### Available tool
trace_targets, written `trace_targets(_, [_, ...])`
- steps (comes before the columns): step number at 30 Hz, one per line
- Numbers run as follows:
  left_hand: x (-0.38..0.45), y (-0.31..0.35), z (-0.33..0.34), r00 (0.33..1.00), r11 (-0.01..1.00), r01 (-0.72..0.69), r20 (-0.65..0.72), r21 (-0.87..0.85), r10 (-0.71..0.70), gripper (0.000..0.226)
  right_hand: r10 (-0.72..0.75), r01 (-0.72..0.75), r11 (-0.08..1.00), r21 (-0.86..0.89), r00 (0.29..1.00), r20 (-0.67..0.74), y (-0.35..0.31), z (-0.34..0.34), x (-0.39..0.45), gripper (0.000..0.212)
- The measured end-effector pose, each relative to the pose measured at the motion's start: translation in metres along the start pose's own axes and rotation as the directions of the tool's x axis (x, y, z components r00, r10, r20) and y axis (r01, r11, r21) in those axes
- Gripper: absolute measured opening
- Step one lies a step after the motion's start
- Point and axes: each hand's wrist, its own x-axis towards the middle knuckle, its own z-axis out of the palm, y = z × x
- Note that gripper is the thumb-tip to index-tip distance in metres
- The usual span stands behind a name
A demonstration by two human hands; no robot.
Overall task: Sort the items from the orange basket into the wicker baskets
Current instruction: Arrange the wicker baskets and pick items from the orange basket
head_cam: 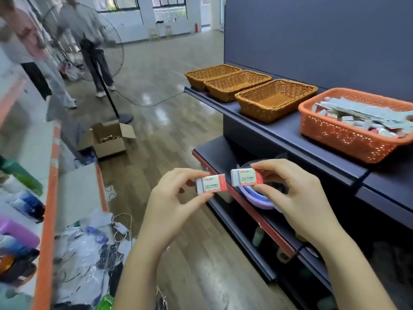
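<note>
Dark shelf (263, 121) on your right carries three wicker baskets (276, 99) in row, orange basket (348, 139) beside nearest one, heaped with packets. Your left hand (172, 202) pinches 2B eraser (211, 183) between thumb and fingers. Your right hand (295, 193) pinches second eraser (245, 177) same way. Both erasers held close together, apart, below shelf edge.

Ahead of me on the wood floor: a standing fan (96, 52), with two people behind it, blurred. An open cardboard box (109, 139) sits near the fan's base. Lower shelf holds a purple bowl (257, 198). Clear plastic wrapping (82, 253) lies heaped at my left.
</note>
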Motion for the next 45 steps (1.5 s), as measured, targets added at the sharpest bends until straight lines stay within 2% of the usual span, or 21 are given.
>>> trace_targets(8, [0.079, -0.063, -0.005, 0.998, 0.997, 0.060, -0.037, 0.039, -0.058, 0.026, -0.079, 0.076, 0.996, 0.036, 0.993, 0.087, 0.036, 0.047, 0.108, 0.029])
trace_targets(17, [0.200, -0.128, -0.001, 0.985, 0.990, 0.101, -0.147, 0.096, -0.086, 0.028, -0.194, 0.190, 0.981, 0.035, 0.967, 0.164, 0.092, 0.083, 0.255, 0.031])
trace_targets(23, [0.267, -0.174, -0.012, 0.982, 0.982, 0.127, -0.158, 0.142, -0.104, 0.031, -0.209, 0.206, 0.978, 0.035, 0.956, 0.208, 0.117, 0.118, 0.337, 0.033])
trace_targets(45, [0.509, -0.386, -0.092, 0.995, 0.995, 0.060, -0.082, 0.079, -0.054, 0.027, -0.191, 0.199, 0.974, -0.106, 0.978, 0.085, 0.151, 0.281, 0.600, 0.029])
